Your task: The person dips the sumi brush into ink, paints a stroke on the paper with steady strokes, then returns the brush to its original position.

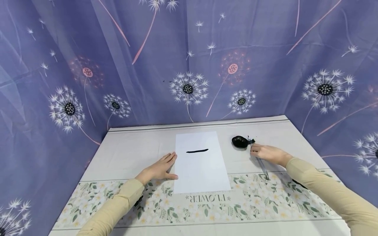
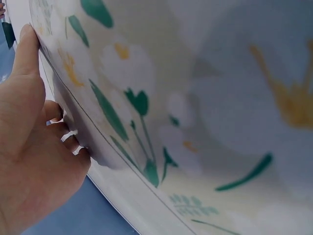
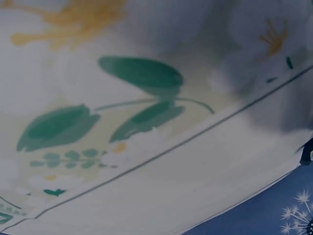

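A white sheet of paper [image 1: 198, 173] carries one short black stroke [image 1: 197, 151]. My left hand [image 1: 160, 167] rests at its left edge, fingers straight and thumb spread; the left wrist view shows that hand [image 2: 34, 132] low against the cloth. Over on the right, a black spoon-shaped dish [image 1: 240, 142] with a glossy hollow lies on the table. My right hand [image 1: 270, 154] is beside its short handle, fingers curled on a slim clear-handled brush [image 1: 262, 166]. The brush's dark tip pokes up by the dish's handle. No part of the right hand appears in the right wrist view.
A pale tablecloth [image 1: 141, 141] with a floral band and the word FLOWER covers the table. Purple dandelion-print curtains [image 1: 189, 39] close off the back and both sides.
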A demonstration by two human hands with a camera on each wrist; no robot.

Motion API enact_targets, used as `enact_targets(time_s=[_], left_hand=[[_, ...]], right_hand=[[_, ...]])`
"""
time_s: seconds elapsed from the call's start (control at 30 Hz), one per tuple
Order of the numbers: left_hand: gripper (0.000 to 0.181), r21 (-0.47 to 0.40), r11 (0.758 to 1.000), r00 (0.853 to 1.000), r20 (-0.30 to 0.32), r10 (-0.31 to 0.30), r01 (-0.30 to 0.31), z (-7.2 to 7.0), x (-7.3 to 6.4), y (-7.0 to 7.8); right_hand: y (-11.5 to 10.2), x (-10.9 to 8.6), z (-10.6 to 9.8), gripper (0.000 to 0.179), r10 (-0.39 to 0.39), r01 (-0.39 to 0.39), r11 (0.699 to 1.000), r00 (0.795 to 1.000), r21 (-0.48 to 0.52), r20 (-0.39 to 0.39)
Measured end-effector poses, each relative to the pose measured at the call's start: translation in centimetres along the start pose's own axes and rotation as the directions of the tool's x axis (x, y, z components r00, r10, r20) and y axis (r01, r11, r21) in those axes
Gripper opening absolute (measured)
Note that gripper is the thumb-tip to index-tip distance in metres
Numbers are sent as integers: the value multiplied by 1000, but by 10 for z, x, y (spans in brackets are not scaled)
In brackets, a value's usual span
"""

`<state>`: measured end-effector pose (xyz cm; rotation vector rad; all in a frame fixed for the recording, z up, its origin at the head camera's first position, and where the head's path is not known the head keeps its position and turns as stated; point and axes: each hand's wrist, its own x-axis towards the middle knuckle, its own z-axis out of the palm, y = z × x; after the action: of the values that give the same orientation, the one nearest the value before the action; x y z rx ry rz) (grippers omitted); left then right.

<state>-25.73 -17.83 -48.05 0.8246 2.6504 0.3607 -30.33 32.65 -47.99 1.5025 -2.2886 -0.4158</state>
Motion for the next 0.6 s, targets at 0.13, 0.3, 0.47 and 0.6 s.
enact_targets(time_s=[0.13,0.3,0.47,0.6], left_hand=[[99,-6,1000,1000,-5,-3,3,0,-1,-1],[100,-3,1000,1000,2,-17,17,0,-2,0],[100,14,1000,1000,-5,-10,10,2,0,-1],[99,11,1000,1000,0,-5,5,1,0,-1]], right_hand=[[-1,1,3,34,1,-1,1000,1000,-1,-9],[-1,-2,7,37,1,0,1000,1000,31,-21],[-1,-5,11,25,9,2,995,994,104,-106],[-2,-4,12,26,33,-13,988,991,154,-128]])
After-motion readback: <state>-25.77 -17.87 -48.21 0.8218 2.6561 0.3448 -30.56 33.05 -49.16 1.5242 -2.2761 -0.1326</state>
